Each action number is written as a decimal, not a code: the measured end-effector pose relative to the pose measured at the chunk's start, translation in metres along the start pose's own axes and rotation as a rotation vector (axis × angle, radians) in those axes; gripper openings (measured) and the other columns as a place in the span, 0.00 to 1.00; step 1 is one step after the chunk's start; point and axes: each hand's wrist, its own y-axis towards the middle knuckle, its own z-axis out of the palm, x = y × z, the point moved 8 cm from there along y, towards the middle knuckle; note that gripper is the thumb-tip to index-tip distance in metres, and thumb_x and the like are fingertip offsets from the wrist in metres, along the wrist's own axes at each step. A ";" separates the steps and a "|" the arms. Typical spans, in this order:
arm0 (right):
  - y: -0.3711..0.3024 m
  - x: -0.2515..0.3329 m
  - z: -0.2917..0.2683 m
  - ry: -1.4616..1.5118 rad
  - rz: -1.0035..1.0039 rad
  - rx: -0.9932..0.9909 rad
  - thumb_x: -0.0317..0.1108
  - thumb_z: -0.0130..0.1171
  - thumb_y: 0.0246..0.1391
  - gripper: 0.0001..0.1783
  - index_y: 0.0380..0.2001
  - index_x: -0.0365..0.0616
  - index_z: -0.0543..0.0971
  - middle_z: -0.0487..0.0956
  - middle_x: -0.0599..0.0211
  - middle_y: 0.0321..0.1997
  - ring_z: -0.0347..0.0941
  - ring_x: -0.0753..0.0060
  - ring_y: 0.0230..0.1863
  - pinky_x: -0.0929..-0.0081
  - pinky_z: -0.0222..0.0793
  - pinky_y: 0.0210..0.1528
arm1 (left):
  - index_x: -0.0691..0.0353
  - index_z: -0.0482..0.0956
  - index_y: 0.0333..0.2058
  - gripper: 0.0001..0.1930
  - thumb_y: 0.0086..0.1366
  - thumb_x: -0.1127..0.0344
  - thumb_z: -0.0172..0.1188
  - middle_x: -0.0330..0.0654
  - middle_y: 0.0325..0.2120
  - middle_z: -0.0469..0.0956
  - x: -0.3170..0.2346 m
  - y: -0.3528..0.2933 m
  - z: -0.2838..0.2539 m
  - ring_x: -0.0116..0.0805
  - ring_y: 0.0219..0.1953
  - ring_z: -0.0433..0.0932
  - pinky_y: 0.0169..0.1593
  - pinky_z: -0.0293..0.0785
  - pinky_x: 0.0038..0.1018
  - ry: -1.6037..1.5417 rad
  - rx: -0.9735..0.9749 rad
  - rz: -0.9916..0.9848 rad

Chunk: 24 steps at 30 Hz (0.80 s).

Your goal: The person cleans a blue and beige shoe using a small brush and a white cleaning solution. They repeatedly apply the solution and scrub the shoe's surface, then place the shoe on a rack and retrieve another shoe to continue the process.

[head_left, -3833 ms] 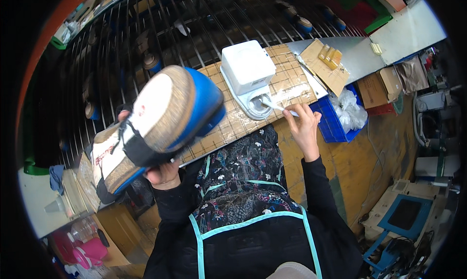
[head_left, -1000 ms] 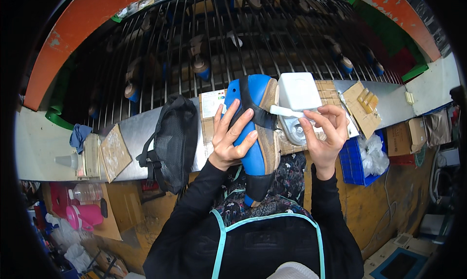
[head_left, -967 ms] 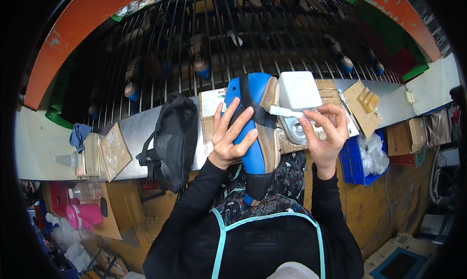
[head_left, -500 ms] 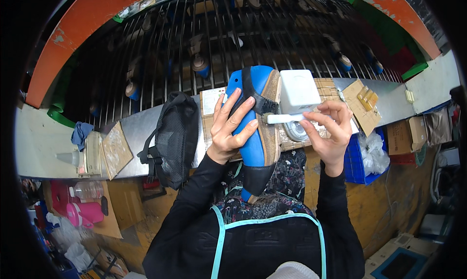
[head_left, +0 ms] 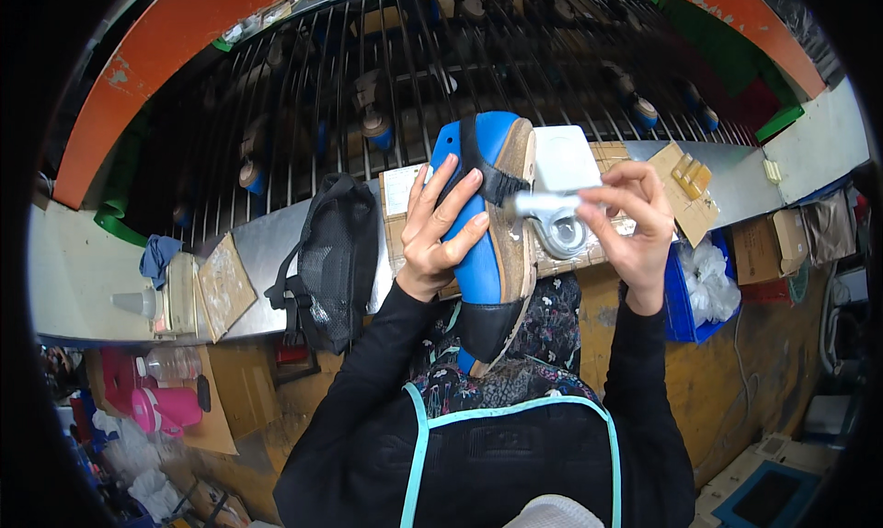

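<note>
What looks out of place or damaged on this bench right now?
Nothing stands out. The left hand holds the blue shoe sole-side toward the brush in the right hand; the black mesh bag lies intact on the bench.

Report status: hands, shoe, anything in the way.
Left hand grips blue shoe, sole showing. Right hand holds brush at sole edge. Nothing between them.
</note>
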 end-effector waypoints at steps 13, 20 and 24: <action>-0.066 -0.003 0.023 0.211 0.330 -0.030 0.27 0.69 0.44 0.08 0.31 0.41 0.85 0.73 0.68 0.34 0.69 0.82 0.28 0.83 0.63 0.32 | 0.44 0.72 0.44 0.18 0.56 0.68 0.64 0.48 0.51 0.77 -0.004 -0.019 -0.011 0.60 0.55 0.72 0.59 0.61 0.58 0.181 -0.018 -0.024; -0.069 0.013 0.025 -0.111 0.251 -0.107 0.31 0.71 0.44 0.09 0.32 0.46 0.86 0.74 0.71 0.35 0.67 0.82 0.26 0.78 0.52 0.41 | 0.43 0.72 0.42 0.16 0.56 0.66 0.64 0.45 0.51 0.77 -0.008 -0.022 -0.010 0.59 0.54 0.73 0.59 0.61 0.58 0.215 0.016 0.002; -0.064 0.026 0.025 -0.302 0.112 -0.168 0.33 0.72 0.42 0.11 0.33 0.48 0.86 0.75 0.72 0.35 0.68 0.80 0.31 0.74 0.48 0.44 | 0.45 0.73 0.45 0.17 0.57 0.68 0.63 0.50 0.50 0.76 -0.010 -0.022 -0.009 0.61 0.55 0.72 0.62 0.59 0.56 0.222 0.067 0.069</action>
